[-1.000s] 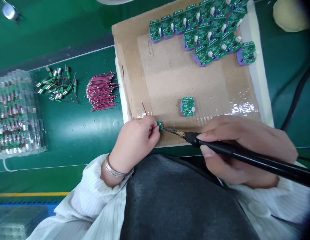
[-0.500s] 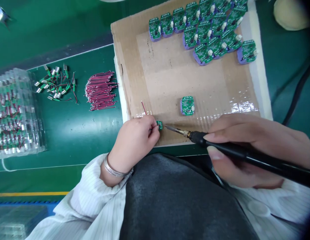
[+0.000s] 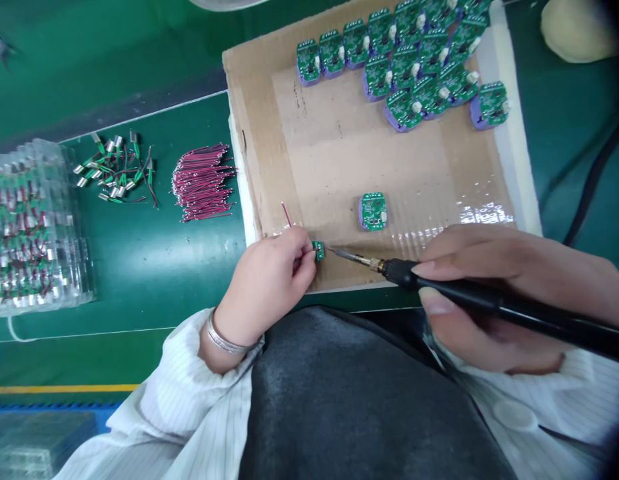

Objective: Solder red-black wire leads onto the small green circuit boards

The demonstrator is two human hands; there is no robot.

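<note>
My left hand is closed in a pinch on a tiny green circuit board with a red wire sticking up behind the fingers, at the near edge of the cardboard sheet. My right hand grips a black soldering iron. Its metal tip points left and ends just right of the tiny board. A single round green board on a purple base lies a little beyond the tip.
Several round green boards are grouped at the cardboard's far right. A bundle of red wires and small wired motors lie on the green mat to the left. Clear trays of parts stand at far left. A black cable runs at right.
The soldering iron and my right hand have drawn back slightly to the right, so the tip stands a little off the tiny board. My left hand has stayed put.
</note>
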